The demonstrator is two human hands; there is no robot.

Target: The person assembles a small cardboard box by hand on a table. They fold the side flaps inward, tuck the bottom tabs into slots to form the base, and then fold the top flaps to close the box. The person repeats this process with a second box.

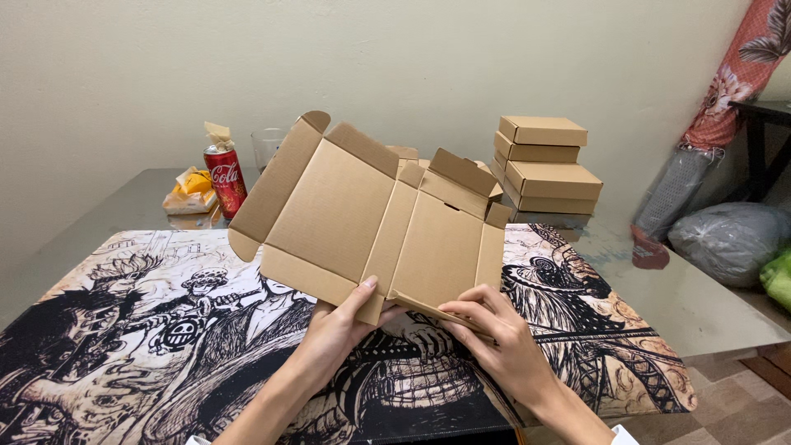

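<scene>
We see both hands holding up an unfolded cardboard box (375,218) above a table (692,288) covered by a printed mat (140,330). The left hand (338,325) grips the box by its lower edge near the middle, thumb pressed on the face turned toward us, fingers hidden behind the cardboard. The right hand (503,338) clasps the lower right corner, its fingers curled over a narrow flap that is bent along its crease. The box is tilted, its left side raised higher, with side flaps and tabs standing out at the top and left; it is clear of the mat, held in the air between us and the wall. Behind it, at the far edge of the table, stands a stack (545,165) of folded brown boxes, four that we can count, the top two smaller than the lower ones. To the left, near the wall, stands a red can (226,179), just beside a bag (191,191) with something yellow in it, and a clear glass (268,148) behind the can.
</scene>
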